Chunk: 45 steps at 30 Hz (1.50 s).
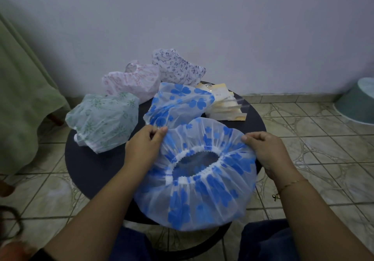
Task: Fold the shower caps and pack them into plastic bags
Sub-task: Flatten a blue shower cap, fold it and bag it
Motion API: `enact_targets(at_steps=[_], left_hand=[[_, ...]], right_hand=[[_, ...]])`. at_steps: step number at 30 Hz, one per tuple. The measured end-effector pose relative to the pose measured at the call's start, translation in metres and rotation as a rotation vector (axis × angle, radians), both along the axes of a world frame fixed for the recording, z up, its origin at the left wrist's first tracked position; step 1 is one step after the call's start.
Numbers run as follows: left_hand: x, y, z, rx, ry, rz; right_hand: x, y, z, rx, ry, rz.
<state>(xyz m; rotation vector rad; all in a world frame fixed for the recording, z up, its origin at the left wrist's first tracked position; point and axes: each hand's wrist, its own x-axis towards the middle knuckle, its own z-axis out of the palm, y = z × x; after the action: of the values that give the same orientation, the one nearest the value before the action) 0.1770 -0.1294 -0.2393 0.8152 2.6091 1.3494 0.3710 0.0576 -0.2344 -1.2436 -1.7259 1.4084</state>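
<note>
A white shower cap with blue flowers [202,196] lies spread on the near side of the round dark table [91,169], its elastic opening facing up. My left hand [141,149] pinches the cap's left edge. My right hand [267,151] grips its right edge. Behind it lies a second blue-flowered cap [178,103]. A green-patterned cap [105,119], a pink-patterned cap [131,80] and a purple-patterned cap [178,66] lie further back. A stack of plastic bags [224,107] with yellowish inserts sits at the table's far right.
A green cloth [22,98] hangs over furniture on the left. A pale green basin [358,100] stands on the tiled floor at the far right. A plain wall runs behind the table. My knees in dark trousers are under the table's near edge.
</note>
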Motion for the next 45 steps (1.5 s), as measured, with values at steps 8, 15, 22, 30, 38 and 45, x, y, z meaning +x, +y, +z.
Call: enact_targets(at_steps=[8,15,22,30,38,45], left_hand=[[-0.008,-0.006,-0.006,-0.228,-0.009,0.103],[-0.006,-0.012,-0.017,-0.249,0.214,-0.045],[0.009,-0.007,-0.015,-0.101,0.474,-0.501],[0.022,-0.008,-0.015,-0.696,0.439,-0.539],[0.033,-0.011,-0.006,-0.383,0.521,-0.372],[0.02,0.008,-0.008,-0.084,0.113,-0.147]], right_hand=[[0.006,0.009,-0.003,0.074,-0.093,-0.14],[0.011,0.002,0.006,-0.081,0.038,0.027],[0.029,0.0,0.017,-0.145,-0.169,0.252],[0.031,0.002,0.013,-0.009,-0.442,0.256],[0.029,-0.003,0.019,0.17,-0.209,0.134],[0.013,-0.022,0.017,0.215,-0.062,0.373]])
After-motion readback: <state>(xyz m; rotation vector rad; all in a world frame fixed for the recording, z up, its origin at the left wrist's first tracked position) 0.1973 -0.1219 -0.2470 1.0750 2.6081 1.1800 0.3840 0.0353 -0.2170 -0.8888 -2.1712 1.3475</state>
